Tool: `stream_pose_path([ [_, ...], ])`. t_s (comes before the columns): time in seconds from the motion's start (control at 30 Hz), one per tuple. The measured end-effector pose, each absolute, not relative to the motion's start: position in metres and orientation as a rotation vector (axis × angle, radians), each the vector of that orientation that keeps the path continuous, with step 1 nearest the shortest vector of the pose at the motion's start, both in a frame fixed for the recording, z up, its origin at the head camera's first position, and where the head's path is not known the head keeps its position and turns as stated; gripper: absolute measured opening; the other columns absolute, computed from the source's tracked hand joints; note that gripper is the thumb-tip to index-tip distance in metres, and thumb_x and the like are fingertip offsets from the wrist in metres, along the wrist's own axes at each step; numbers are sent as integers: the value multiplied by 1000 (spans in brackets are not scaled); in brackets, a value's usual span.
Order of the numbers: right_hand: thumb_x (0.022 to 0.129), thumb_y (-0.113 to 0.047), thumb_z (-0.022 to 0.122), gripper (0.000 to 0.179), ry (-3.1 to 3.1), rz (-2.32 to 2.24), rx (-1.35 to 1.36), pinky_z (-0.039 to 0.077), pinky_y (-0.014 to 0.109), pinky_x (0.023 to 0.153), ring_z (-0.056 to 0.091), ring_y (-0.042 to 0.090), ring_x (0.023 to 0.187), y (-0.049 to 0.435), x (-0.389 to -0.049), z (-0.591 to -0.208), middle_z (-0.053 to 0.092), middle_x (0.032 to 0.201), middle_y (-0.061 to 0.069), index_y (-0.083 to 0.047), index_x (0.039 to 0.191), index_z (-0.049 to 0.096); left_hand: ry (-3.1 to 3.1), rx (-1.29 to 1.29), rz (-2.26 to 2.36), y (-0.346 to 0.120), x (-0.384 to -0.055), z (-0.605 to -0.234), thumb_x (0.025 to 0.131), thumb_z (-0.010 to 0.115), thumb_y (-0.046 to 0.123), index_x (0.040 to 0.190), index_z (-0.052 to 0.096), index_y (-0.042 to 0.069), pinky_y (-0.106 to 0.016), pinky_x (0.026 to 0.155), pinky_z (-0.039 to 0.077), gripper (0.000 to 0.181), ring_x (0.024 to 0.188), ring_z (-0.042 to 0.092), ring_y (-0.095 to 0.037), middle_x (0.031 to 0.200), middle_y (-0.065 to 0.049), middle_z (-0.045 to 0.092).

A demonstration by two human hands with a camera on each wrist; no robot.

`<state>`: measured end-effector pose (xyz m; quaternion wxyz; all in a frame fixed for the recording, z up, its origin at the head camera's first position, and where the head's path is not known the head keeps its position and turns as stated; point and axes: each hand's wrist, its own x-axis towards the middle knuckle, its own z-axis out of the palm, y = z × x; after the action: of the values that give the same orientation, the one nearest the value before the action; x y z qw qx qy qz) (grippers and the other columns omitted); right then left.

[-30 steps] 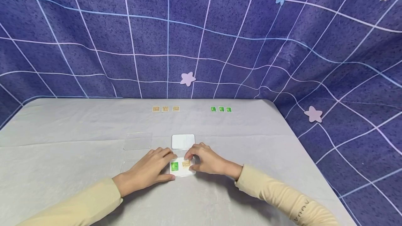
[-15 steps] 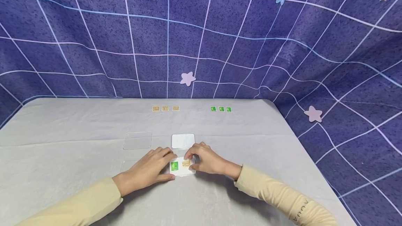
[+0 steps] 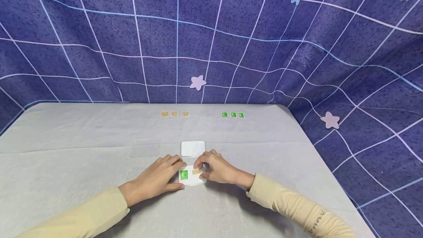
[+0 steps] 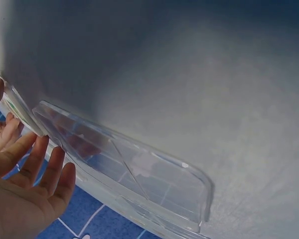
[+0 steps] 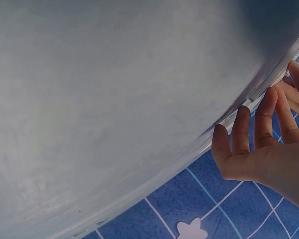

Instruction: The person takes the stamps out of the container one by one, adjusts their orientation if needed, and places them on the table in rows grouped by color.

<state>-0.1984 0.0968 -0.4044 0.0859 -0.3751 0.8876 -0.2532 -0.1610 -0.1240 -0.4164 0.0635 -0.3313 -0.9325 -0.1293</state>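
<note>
In the head view, a flat clear case (image 3: 195,183) with a white insert lies near the table's front middle. On its left half sits a small green stamp (image 3: 184,174), and on its right half a tan stamp (image 3: 196,171). My left hand (image 3: 156,180) holds the case's left side, thumb at the near corner and fingers at the far one. My right hand (image 3: 218,168) pinches the tan stamp between index finger and thumb. In the right wrist view, the right hand (image 5: 259,134) has its fingers bent down to the case's edge.
Behind the case lies a second white-lined case (image 3: 193,148). To the left are a clear plastic cover (image 3: 144,148) and another clear cover (image 4: 159,174), partly behind the left hand. Three tan stamps (image 3: 174,114) and three green stamps (image 3: 233,114) line the table's far edge.
The tan stamp has shifted very slightly under the right fingertips. Both hands otherwise stay in place.
</note>
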Motion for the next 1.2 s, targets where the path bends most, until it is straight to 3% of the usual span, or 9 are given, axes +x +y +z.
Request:
stream_pose_path([
  [0.7, 70, -4, 74, 28, 2640, -776, -1110, 34, 32, 87, 49, 18, 91, 96, -199, -403, 61, 93, 0, -11, 95, 66, -2808, -1006, -385, -124, -161, -417, 73, 70, 48, 113, 60, 7, -37, 81, 46, 57, 96, 54, -18, 108, -3, 57],
  [1.2, 70, 1, 70, 25, 2577, -845, -1175, 32, 26, 84, 54, 18, 83, 98, -207, -404, 65, 84, 1, -11, 92, 67, -2797, -1004, -394, -124, -161, -418, 73, 70, 47, 112, 60, 8, -37, 81, 46, 56, 96, 53, -18, 107, -2, 56],
])
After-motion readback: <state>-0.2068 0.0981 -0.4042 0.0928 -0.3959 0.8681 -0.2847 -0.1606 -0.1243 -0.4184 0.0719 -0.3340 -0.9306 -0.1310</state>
